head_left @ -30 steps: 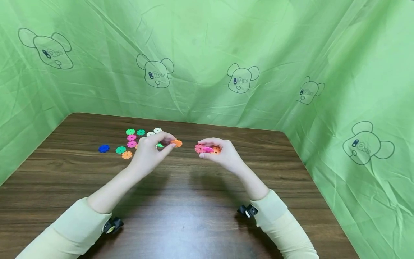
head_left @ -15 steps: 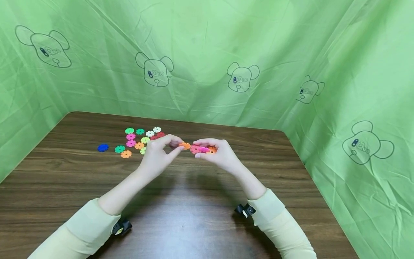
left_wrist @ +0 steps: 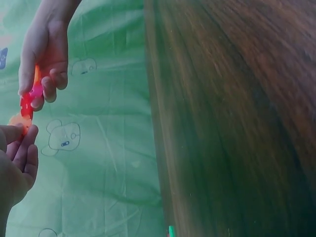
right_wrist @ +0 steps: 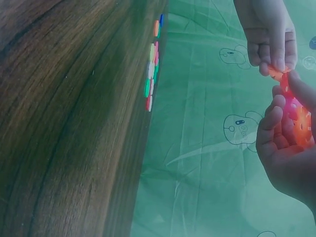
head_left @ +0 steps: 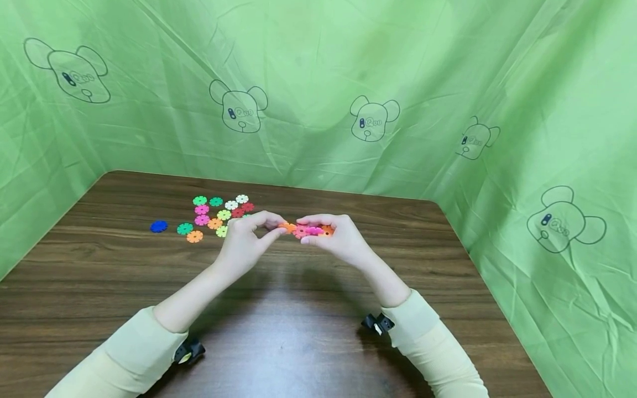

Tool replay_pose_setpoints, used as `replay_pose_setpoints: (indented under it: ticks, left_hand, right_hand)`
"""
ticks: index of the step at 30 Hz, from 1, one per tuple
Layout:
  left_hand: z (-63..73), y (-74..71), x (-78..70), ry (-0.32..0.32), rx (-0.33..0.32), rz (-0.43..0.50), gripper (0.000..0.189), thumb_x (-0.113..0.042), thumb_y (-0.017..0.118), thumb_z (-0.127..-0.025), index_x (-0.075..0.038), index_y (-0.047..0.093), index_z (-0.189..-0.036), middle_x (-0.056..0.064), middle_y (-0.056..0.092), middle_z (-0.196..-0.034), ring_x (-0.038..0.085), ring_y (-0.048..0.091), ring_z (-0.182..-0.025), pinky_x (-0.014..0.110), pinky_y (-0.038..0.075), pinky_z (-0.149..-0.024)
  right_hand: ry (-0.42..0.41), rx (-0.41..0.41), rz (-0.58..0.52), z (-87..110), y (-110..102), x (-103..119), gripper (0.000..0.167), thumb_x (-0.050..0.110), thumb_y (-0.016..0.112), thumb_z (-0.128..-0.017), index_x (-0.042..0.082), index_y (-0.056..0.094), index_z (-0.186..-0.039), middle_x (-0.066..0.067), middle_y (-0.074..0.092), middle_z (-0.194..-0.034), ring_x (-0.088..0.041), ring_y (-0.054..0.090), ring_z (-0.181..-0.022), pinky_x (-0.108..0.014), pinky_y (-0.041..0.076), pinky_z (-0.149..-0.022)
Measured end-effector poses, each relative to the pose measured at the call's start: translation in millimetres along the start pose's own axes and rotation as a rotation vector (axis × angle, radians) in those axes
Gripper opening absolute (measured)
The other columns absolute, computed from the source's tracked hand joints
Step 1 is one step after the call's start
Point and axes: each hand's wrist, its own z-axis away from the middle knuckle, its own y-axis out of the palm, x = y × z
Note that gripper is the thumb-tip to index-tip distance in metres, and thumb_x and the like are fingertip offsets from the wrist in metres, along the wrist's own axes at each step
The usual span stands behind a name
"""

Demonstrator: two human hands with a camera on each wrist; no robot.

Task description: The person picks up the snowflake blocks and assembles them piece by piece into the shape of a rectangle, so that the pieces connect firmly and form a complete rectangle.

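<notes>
My left hand (head_left: 244,243) pinches an orange notched disc (head_left: 287,227) between thumb and fingers. Facing it, my right hand (head_left: 343,240) grips a short chain of joined discs: a coral-red one (head_left: 301,231), a magenta one (head_left: 314,230) and an orange one (head_left: 326,230). The left hand's orange disc meets the edge of the coral-red disc, at an angle to it in the left wrist view. In the right wrist view the chain's orange disc (right_wrist: 302,126) lies in the palm, partly covered by fingers. Both hands are raised above the table.
Loose notched discs lie left of the hands on the wooden table (head_left: 318,331), among them a blue one (head_left: 159,226), an orange one (head_left: 194,236) and a red one (head_left: 238,212). Some are hidden behind the left hand. Green curtains (head_left: 308,66) enclose the table's back and sides.
My left hand has moved right with its orange disc, bringing it from apart to against the coral-red disc. The right hand has shifted slightly left, then stayed nearly still.
</notes>
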Motion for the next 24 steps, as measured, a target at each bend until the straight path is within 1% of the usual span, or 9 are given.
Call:
replay_pose_setpoints:
  ticks: [8, 13, 16, 20, 24]
  left_hand:
    - [1.9, 4.6, -1.9, -0.006, -0.028, 0.043, 0.009, -0.013, 0.076, -0.079, -0.013, 0.072, -0.088, -0.004, 0.073, -0.079, 0.006, 0.066, -0.068, 0.021, 0.051, -0.058]
    - [4.1, 5.8, -0.6, -0.033, -0.053, 0.054, 0.009, -0.014, 0.078, -0.078, -0.015, 0.073, -0.085, -0.007, 0.072, -0.078, 0.005, 0.066, -0.069, 0.017, 0.049, -0.059]
    - [5.6, 6.1, -0.1, -0.042, -0.067, 0.057, 0.008, -0.015, 0.078, -0.078, -0.016, 0.073, -0.084, -0.007, 0.072, -0.077, 0.006, 0.066, -0.069, 0.016, 0.046, -0.054]
    - [6.5, 6.2, -0.1, -0.032, -0.071, 0.046, 0.008, -0.015, 0.078, -0.078, -0.016, 0.073, -0.084, -0.006, 0.072, -0.077, 0.006, 0.066, -0.069, 0.017, 0.040, -0.046]
    - [6.8, 6.8, 0.6, -0.046, -0.051, 0.045, 0.009, -0.017, 0.078, -0.078, -0.016, 0.072, -0.085, -0.007, 0.072, -0.078, 0.005, 0.066, -0.071, 0.017, 0.045, -0.054]
  right_hand:
    - [0.018, -0.023, -0.010, 2.4, -0.3, -1.7, 0.034, 0.009, 0.077, -0.078, 0.004, 0.069, -0.111, -0.009, 0.071, -0.105, -0.005, 0.060, -0.075, -0.020, 0.050, -0.063]
    - [0.025, -0.023, -0.051, 2.0, 2.1, -4.7, 0.034, 0.008, 0.076, -0.079, 0.004, 0.069, -0.111, -0.009, 0.071, -0.106, -0.004, 0.061, -0.077, -0.019, 0.050, -0.063]
    - [0.023, -0.021, -0.067, 1.6, 4.0, -5.4, 0.034, 0.009, 0.077, -0.078, 0.005, 0.069, -0.111, -0.009, 0.071, -0.106, -0.005, 0.061, -0.078, -0.019, 0.050, -0.063]
    - [0.016, -0.027, -0.058, 1.6, 5.4, -4.9, 0.035, 0.011, 0.078, -0.077, 0.005, 0.069, -0.111, -0.009, 0.071, -0.106, -0.006, 0.062, -0.079, -0.020, 0.051, -0.064]
    - [0.021, -0.018, -0.037, 2.4, 5.1, -3.8, 0.036, 0.011, 0.077, -0.078, 0.004, 0.069, -0.112, -0.010, 0.070, -0.106, -0.006, 0.061, -0.079, -0.021, 0.051, -0.065]
